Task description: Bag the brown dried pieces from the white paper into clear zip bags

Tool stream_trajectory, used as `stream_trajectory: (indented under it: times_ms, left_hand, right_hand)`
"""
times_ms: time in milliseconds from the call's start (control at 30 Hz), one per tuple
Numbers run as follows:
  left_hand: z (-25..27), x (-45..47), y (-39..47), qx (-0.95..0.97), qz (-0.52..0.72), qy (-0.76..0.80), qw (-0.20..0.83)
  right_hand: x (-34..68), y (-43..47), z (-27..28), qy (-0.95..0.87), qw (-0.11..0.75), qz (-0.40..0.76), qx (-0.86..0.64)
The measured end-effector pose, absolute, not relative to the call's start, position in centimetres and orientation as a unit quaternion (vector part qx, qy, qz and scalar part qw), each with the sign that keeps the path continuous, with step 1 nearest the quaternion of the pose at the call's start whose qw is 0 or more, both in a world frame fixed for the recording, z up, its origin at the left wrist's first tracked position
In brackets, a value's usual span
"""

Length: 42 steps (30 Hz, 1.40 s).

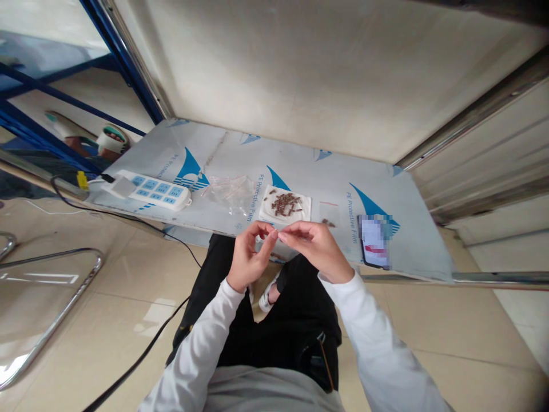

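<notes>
My left hand and my right hand meet at the table's front edge, thumbs and forefingers pinched together. Between them hangs a small clear plastic bag, its top edge at my fingertips; a few dark bits seem to lie at its bottom. Just beyond my hands, a white square tray holds a heap of small brown pieces, too small to name. To the right of the tray lies another small clear bag with a few brown pieces inside.
Several clear bags are piled left of the tray. A white power strip with a plugged-in adapter lies farther left, its black cable running over the edge. A phone rests at the right. A metal chair frame stands left.
</notes>
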State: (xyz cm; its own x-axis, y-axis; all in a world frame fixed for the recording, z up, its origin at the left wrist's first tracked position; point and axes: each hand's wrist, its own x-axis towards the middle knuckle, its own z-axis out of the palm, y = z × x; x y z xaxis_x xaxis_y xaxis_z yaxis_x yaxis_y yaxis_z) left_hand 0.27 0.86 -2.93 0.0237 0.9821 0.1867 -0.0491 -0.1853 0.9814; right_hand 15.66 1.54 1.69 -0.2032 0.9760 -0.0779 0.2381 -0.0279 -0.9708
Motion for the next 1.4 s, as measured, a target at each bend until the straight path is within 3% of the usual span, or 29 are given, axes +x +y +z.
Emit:
stream_trajectory:
  times_ms: [200, 367, 833, 1033, 1400]
  left_hand:
    - [-2.6, 0.1, 0.6, 0.541, 0.548, 0.438, 0.464]
    - [-2.5, 0.0, 0.7, 0.524, 0.555, 0.445, 0.468]
    - [-3.5, -0.1, 0.8, 0.502, 0.561, 0.447, 0.483]
    - [-3.8, 0.2, 0.7, 0.495, 0.558, 0.445, 0.496]
    - [-4.6, 1.4, 1.7, 0.539, 0.512, 0.494, 0.451]
  right_hand:
    - [15.6, 1.1, 1.4, -0.59, 0.393, 0.482, -0.516]
    - [16.2, 0.8, 1.0, -0.54, 0.402, 0.53, -0.516]
    - [17.6, 0.1, 0.5, -0.51, 0.425, 0.485, -0.569]
    - [18.2, -0.1, 0.0, -0.501, 0.402, 0.518, -0.565]
    - [24.0, 2.9, -1.5, -0.537, 0.41, 0.405, -0.616]
